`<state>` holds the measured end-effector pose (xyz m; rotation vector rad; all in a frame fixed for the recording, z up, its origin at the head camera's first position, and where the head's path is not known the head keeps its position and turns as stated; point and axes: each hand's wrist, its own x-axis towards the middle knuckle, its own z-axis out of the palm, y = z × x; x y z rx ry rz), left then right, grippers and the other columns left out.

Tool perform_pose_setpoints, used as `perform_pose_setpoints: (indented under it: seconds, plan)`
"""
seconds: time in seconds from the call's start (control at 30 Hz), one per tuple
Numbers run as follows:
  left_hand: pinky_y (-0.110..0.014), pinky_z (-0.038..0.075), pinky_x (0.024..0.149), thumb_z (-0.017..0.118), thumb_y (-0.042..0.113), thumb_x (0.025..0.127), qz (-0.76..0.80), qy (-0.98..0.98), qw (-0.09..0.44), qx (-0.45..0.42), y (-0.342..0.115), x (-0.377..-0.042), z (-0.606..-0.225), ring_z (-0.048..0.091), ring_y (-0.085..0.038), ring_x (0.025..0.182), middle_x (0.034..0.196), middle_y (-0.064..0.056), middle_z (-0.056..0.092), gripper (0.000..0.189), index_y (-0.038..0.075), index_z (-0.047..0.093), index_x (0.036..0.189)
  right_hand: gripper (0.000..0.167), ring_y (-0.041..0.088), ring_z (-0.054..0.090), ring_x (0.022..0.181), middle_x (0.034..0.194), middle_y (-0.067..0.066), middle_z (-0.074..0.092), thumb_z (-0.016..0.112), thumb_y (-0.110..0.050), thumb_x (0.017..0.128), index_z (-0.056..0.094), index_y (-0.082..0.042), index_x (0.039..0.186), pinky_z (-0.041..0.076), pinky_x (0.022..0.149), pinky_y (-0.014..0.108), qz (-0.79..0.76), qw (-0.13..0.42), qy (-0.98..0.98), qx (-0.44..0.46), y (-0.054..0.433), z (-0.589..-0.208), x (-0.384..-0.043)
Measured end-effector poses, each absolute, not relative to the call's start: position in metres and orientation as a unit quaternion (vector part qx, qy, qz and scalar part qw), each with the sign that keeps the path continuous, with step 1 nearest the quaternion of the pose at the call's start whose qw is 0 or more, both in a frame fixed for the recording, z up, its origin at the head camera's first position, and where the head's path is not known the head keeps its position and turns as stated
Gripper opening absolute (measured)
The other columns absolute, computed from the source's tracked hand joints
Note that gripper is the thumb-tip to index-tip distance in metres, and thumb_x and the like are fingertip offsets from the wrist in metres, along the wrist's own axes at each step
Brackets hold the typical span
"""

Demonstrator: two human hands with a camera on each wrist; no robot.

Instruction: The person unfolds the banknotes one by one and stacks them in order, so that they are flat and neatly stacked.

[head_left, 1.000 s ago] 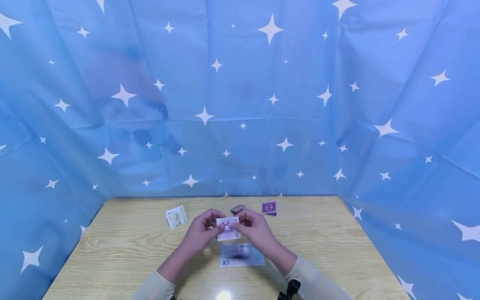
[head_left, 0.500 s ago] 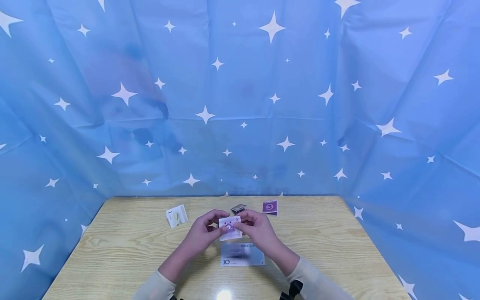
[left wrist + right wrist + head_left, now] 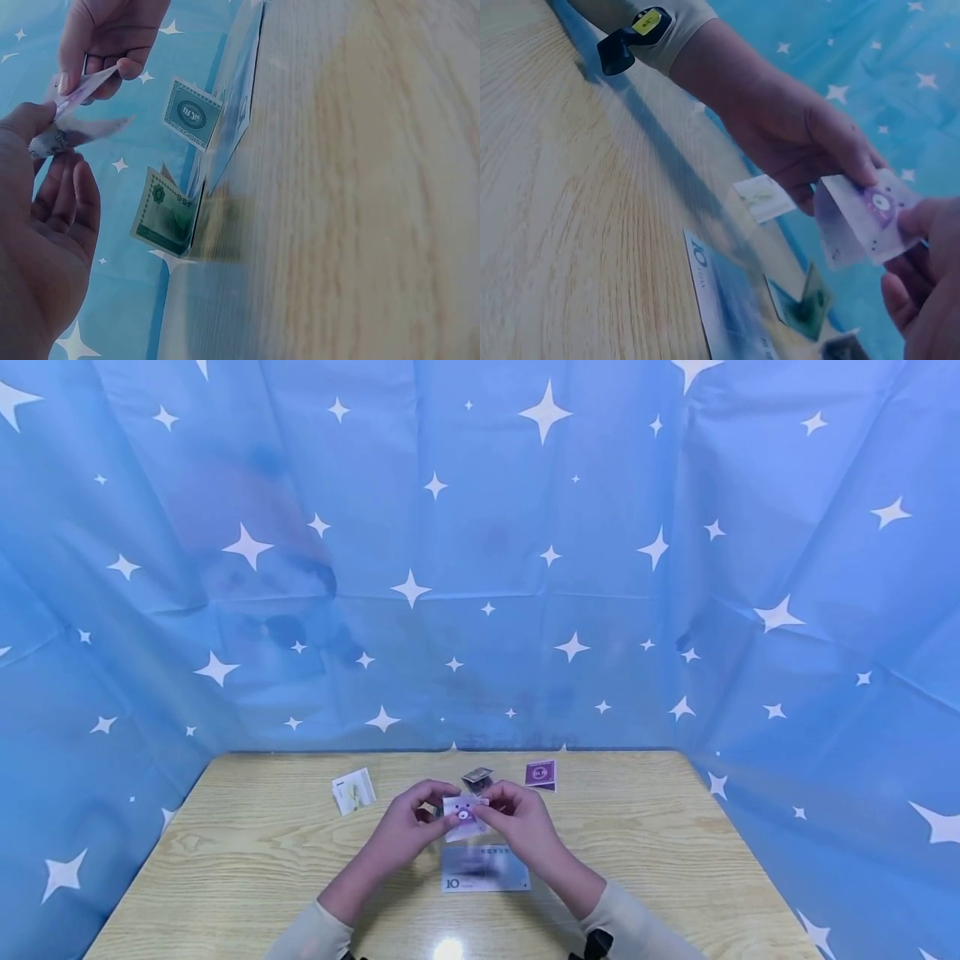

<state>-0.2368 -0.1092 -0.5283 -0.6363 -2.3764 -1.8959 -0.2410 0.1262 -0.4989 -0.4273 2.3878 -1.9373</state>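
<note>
Both hands hold a folded purple banknote (image 3: 467, 828) above the middle of the table. My left hand (image 3: 408, 825) pinches its left side with the thumb on the printed cartoon face. The right side is pinched by my right hand (image 3: 522, 827), thumb likewise on the front. In the right wrist view the note (image 3: 877, 225) is bent, its two halves standing apart in a V. Below the hands a blue 10 banknote (image 3: 486, 883) lies flat. A green folded banknote (image 3: 808, 304) stands beyond it, mostly hidden behind my left hand in the head view.
Toward the back left lies a pale banknote (image 3: 354, 793) marked 1. A small dark folded note (image 3: 477, 775) is just behind the hands, and a purple folded one (image 3: 541, 774) at the back right. A blue star-patterned curtain (image 3: 480, 568) surrounds the wooden table (image 3: 262, 860).
Both hands have shifted slightly to the right with the purple banknote. It has tilted a little, and its 5 corner now sits closer to my right fingers. The other notes stay where they were.
</note>
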Motion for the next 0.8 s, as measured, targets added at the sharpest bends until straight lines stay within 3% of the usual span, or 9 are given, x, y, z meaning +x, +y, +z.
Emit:
perform_pose_setpoints:
  seconds: [0.2,0.33,0.5,0.57,0.8]
  plan:
    - [-0.055,0.050,0.116,0.086,0.022,0.099,-0.595,-0.771,0.025,-0.224,-0.111,-0.239,-0.529,0.057,-0.028,0.141,0.151,-0.007,0.062,0.040,0.018,0.073,0.138,0.009,0.015,0.067,0.080,0.095,0.012,0.076,0.081,-0.001,0.098,0.075,0.002,0.105,0.055,0.069,0.022,-0.651,0.036,0.748,-0.120,0.131,-0.496,-0.241]
    - [-0.058,0.044,0.121,0.084,0.020,0.100,-0.601,-0.770,0.017,-0.212,-0.114,-0.239,-0.529,0.057,-0.029,0.141,0.148,-0.007,0.065,0.033,0.017,0.074,0.132,0.013,0.015,0.068,0.081,0.095,0.009,0.076,0.082,-0.004,0.098,0.075,0.002,0.107,0.057,0.069,0.022,-0.661,0.044,0.742,-0.103,0.136,-0.496,-0.242]
    - [-0.041,0.061,0.097,0.080,0.017,0.104,-0.647,-0.738,-0.033,-0.188,-0.116,-0.236,-0.529,0.074,-0.026,0.106,0.116,-0.011,0.075,0.025,0.010,0.072,0.127,0.017,0.014,0.066,0.080,0.093,0.010,0.075,0.083,-0.005,0.098,0.073,0.006,0.107,0.056,0.069,0.023,-0.670,0.046,0.735,-0.096,0.141,-0.495,-0.241]
    - [-0.035,0.064,0.084,0.079,0.016,0.104,-0.658,-0.730,-0.043,-0.179,-0.117,-0.236,-0.530,0.075,-0.024,0.095,0.111,-0.012,0.076,0.026,0.007,0.073,0.128,0.018,0.014,0.066,0.080,0.093,0.010,0.074,0.083,-0.005,0.098,0.072,0.007,0.107,0.056,0.069,0.022,-0.671,0.046,0.734,-0.095,0.142,-0.496,-0.241]
    - [-0.027,0.060,0.074,0.080,0.015,0.102,-0.654,-0.739,-0.018,-0.159,-0.118,-0.237,-0.531,0.071,-0.020,0.093,0.119,-0.006,0.078,0.025,0.012,0.078,0.127,0.015,0.014,0.062,0.076,0.087,0.005,0.071,0.081,-0.002,0.098,0.071,0.007,0.104,0.053,0.068,0.022,-0.665,0.040,0.739,-0.096,0.145,-0.500,-0.239]
